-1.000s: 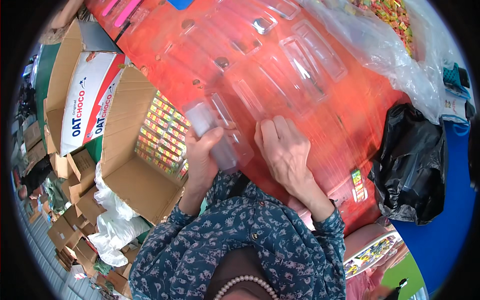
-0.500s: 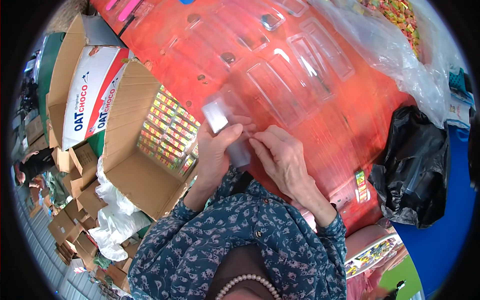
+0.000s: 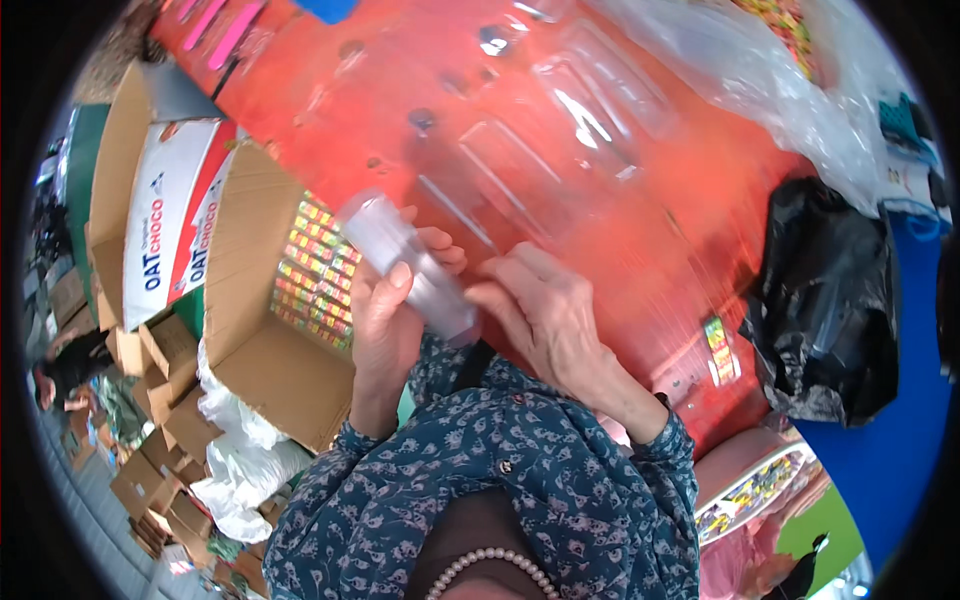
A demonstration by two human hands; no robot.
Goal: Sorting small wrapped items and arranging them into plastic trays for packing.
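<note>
My left hand [image 3: 388, 310] is closed around a long clear plastic case [image 3: 405, 262], its thumb lying across the case's face. The case slants from upper left to lower right and is blurred by motion. Just right of it is my right hand [image 3: 545, 315], thumb and fingers drawn together close to the case. Whether anything thin is pinched there I cannot make out. More clear plastic trays [image 3: 510, 165] lie on the red table [image 3: 640, 260] beyond my hands. A small filled pack [image 3: 720, 350] with colourful pieces rests at the table's right.
On the left stands an open cardboard box [image 3: 280, 375] holding rows of filled packs [image 3: 318, 268]. A black plastic bag [image 3: 825, 310] sits at the right edge. Far right, a large clear bag [image 3: 740, 75] holds small colourful pieces. A round tub [image 3: 750, 490] is at lower right.
My left hand has moved left and tilted the clear case. My right hand has come away from it slightly. The whole view has shifted a little.
</note>
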